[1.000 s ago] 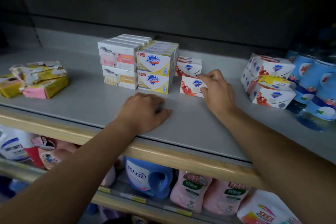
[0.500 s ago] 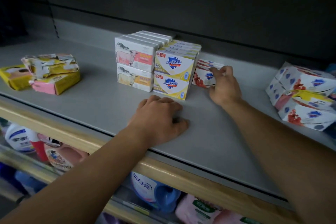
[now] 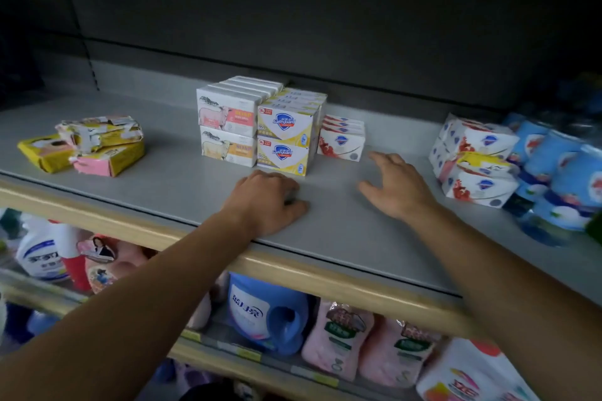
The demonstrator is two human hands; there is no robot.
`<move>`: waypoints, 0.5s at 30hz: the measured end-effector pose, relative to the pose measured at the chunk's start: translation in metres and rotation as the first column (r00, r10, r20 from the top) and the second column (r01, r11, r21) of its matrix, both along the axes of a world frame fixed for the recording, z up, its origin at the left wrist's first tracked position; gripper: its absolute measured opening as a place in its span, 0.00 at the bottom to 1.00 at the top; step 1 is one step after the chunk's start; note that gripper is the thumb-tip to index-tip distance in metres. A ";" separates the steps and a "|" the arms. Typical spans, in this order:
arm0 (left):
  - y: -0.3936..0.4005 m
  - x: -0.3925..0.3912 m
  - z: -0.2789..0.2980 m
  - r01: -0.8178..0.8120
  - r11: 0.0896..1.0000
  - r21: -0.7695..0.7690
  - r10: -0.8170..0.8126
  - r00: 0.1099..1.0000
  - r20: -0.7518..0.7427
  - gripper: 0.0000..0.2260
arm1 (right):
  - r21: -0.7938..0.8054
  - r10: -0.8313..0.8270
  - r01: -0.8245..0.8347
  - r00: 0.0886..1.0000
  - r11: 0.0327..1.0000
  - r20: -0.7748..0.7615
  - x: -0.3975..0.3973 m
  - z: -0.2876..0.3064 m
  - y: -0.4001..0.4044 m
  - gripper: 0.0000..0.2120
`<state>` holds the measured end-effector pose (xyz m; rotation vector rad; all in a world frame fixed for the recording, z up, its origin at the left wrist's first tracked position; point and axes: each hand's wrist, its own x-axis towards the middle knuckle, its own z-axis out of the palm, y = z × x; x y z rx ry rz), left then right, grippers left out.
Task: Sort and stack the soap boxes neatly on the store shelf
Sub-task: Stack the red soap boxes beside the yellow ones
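Everything is placed here against the yellow Safeguard soap boxes [image 3: 286, 137], stacked two high at mid-shelf. Far to their left on the grey shelf [image 3: 169, 179] lies a loose heap of torn yellow and pink soap packets [image 3: 94, 145]. Touching their left side stand the sheep-print soap boxes [image 3: 228, 128], also two high. In front of them the left hand [image 3: 268, 202] rests on the shelf with fingers curled under, holding nothing visible. Against their right side sits a low row of white-and-red Safeguard boxes [image 3: 341, 142]. Further right, the right hand [image 3: 395, 185] hovers with fingers spread, empty. Well to the right lies a jumbled pile of white-and-red soap boxes [image 3: 477, 159].
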<state>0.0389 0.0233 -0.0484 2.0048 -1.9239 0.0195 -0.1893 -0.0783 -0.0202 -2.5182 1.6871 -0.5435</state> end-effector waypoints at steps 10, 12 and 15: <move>-0.001 -0.094 0.018 0.151 0.969 -0.198 -0.213 0.916 -0.341 0.18 | 0.087 -0.230 0.238 0.969 0.967 -0.087 -0.174 -0.018 0.078 0.29; -0.009 -0.126 0.023 0.188 0.957 -0.221 -0.263 0.886 -0.382 0.17 | 0.107 -0.239 0.245 0.969 0.964 -0.062 -0.189 -0.022 0.084 0.28; -0.027 -0.166 0.027 0.227 0.948 -0.224 -0.302 0.865 -0.401 0.17 | 0.078 -0.224 0.227 0.974 0.971 -0.037 -0.193 -0.028 0.084 0.26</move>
